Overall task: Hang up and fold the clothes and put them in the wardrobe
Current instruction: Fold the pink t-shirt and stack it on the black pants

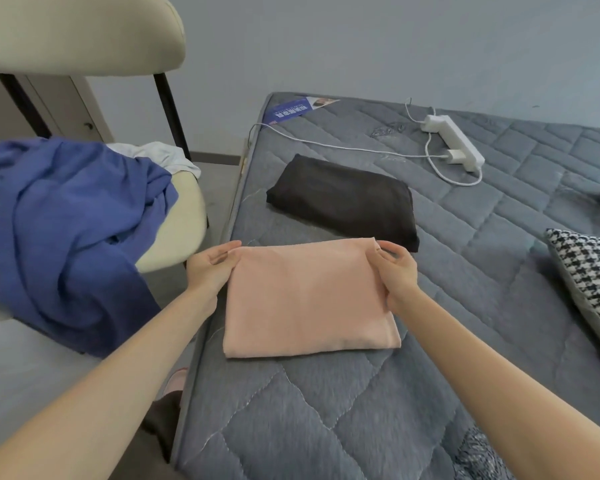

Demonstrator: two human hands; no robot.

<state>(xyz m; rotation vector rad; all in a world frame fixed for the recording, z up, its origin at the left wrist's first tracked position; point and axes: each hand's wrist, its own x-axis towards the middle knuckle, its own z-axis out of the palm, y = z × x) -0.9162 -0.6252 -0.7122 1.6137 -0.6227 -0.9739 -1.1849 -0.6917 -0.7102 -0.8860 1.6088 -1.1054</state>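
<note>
The pink folded garment lies flat on the mattress between both hands. The left hand grips its far left corner and the right hand pinches its right edge. Just beyond the hands sits a dark folded garment, so two pieces look folded. Left of the left hand, a blue garment lies crumpled on the chair, unfolded; no wardrobe is in view. Beyond the hands lies a power strip; a checked pillow is right of the right hand.

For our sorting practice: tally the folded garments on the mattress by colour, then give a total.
pink garment: 1
dark brown garment: 1
Total: 2
</note>
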